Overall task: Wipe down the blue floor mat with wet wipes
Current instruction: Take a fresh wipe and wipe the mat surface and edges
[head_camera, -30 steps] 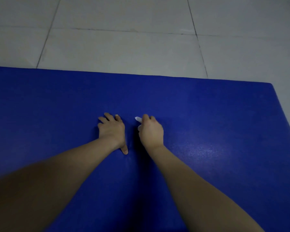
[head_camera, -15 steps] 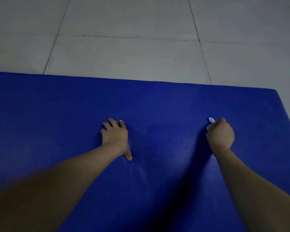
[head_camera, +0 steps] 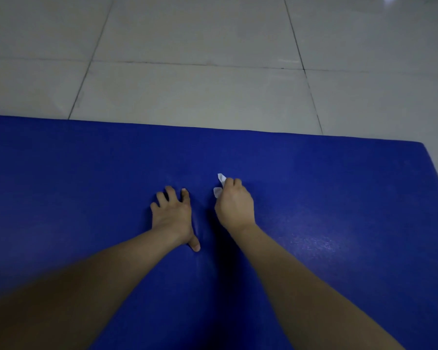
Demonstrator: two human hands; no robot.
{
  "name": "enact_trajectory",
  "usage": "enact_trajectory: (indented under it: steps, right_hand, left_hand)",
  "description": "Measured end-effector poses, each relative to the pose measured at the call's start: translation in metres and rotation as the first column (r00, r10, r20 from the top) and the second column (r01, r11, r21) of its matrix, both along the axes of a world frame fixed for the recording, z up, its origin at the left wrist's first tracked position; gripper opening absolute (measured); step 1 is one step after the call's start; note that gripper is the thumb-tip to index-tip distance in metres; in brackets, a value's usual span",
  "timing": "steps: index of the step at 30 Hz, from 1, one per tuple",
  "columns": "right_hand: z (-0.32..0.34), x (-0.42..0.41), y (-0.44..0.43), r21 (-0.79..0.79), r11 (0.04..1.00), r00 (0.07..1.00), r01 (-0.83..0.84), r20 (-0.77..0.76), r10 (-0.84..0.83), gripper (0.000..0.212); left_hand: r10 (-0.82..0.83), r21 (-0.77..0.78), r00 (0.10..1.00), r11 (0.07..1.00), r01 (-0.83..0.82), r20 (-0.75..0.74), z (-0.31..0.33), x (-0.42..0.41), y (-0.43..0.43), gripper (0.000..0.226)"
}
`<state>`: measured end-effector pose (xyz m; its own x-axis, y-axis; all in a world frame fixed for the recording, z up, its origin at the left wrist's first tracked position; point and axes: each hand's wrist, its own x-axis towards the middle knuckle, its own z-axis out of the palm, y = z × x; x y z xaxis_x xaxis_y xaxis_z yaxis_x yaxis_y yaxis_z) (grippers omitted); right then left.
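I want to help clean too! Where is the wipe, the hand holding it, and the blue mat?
wet wipe (head_camera: 221, 178): head view, white corner poking out of the fist.
right hand (head_camera: 234, 205): head view, back of the hand.
blue mat (head_camera: 339, 185): head view, bare surface near its right edge.

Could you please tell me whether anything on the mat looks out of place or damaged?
Nothing stands out: the blue mat shows no tear or spill; the left hand rests on it, the right hand grips a white wipe.
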<state>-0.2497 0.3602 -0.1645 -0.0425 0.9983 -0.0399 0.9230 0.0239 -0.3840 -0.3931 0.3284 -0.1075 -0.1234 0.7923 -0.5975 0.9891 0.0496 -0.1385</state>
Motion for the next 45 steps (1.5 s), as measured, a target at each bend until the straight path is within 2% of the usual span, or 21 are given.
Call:
enact_trajectory:
  steps: [3, 5, 9, 12, 13, 15, 17, 19, 22, 26, 30, 33, 36, 38, 40, 45]
  right_hand:
    - [0.009, 0.021, 0.005, -0.066, 0.989, 0.981, -0.136, 0.128, 0.143, 0.019]
    - [0.018, 0.045, 0.013, -0.108, 0.988, 0.978, -0.113, 0.165, 0.13, 0.014]
    - [0.028, 0.123, 0.025, -0.115, 0.982, 0.962, 0.15, 0.247, -0.118, 0.022]
    - [0.028, 0.179, 0.031, -0.114, 0.915, 0.894, 0.387, 0.287, -0.343, 0.035]
    - [0.028, 0.189, 0.033, -0.117, 0.884, 0.868, 0.452, 0.288, -0.405, 0.035]
    - [0.025, 0.197, 0.039, -0.104, 0.852, 0.839, 0.513, 0.27, -0.473, 0.035]
    - [0.019, 0.189, 0.043, -0.066, 0.854, 0.844, 0.516, 0.211, -0.493, 0.036]
    - [0.013, 0.172, 0.044, -0.025, 0.88, 0.867, 0.474, 0.186, -0.461, 0.037]
    - [0.009, 0.131, 0.044, -0.043, 0.918, 0.909, 0.393, 0.167, -0.382, 0.044]
    - [0.003, 0.048, 0.043, 0.026, 0.985, 0.98, 0.17, 0.098, -0.172, 0.044]
    - [-0.001, 0.005, 0.041, 0.124, 0.988, 0.982, -0.089, 0.18, 0.066, 0.042]
    - [0.0, 0.031, 0.049, 0.061, 0.987, 0.962, -0.149, 0.241, 0.13, 0.04]
    - [-0.002, 0.089, 0.063, -0.055, 0.997, 0.945, 0.056, 0.327, -0.035, 0.04]
    - [0.002, 0.131, 0.065, -0.055, 0.978, 0.923, 0.202, 0.345, -0.171, 0.042]
    - [0.008, 0.165, 0.065, -0.023, 0.936, 0.898, 0.352, 0.291, -0.331, 0.038]
    - [0.003, 0.18, 0.07, 0.033, 0.832, 0.809, 0.553, 0.215, -0.546, 0.043]
  left_hand:
    - [-0.012, -0.014, 1.0, 1.0, 0.012, -0.008, 0.002, 0.0, 0.0, 0.163]
    - [-0.028, -0.032, 1.0, 0.999, 0.028, -0.004, 0.005, -0.001, 0.001, 0.163]
    - [-0.149, -0.069, 0.988, 0.987, 0.146, -0.05, 0.018, -0.003, 0.007, 0.154]
    - [-0.189, 0.035, 0.982, 0.981, 0.19, -0.025, 0.027, -0.007, 0.024, 0.117]
    - [-0.172, 0.077, 0.985, 0.982, 0.173, -0.018, 0.028, -0.009, 0.031, 0.116]
    - [-0.082, 0.076, 0.997, 0.994, 0.082, 0.005, 0.024, -0.014, 0.046, 0.143]
    - [0.038, -0.012, 0.998, 0.999, -0.037, 0.055, 0.015, -0.02, 0.057, 0.164]
    - [0.099, -0.062, 0.993, 0.994, -0.095, 0.071, 0.006, -0.02, 0.065, 0.17]
    - [0.116, -0.07, 0.991, 0.991, -0.111, 0.069, 0.002, -0.013, 0.071, 0.17]
    - [0.143, -0.069, 0.987, 0.988, -0.138, 0.068, -0.003, -0.013, 0.07, 0.17]
    - [0.166, -0.031, 0.979, 0.986, -0.164, 0.115, -0.008, -0.018, 0.066, 0.169]
    - [0.192, 0.008, 0.961, 0.98, -0.197, 0.198, -0.012, -0.026, 0.061, 0.168]
    - [0.161, 0.087, 0.941, 0.977, -0.195, 0.299, -0.021, -0.042, 0.052, 0.163]
    - [0.086, 0.209, 0.929, 0.963, -0.17, 0.359, -0.031, -0.056, 0.039, 0.152]
    - [0.009, 0.334, 0.922, 0.931, -0.149, 0.387, -0.043, -0.065, 0.027, 0.138]
    - [-0.081, 0.52, 0.962, 0.851, -0.068, 0.26, -0.059, -0.061, 0.017, 0.105]
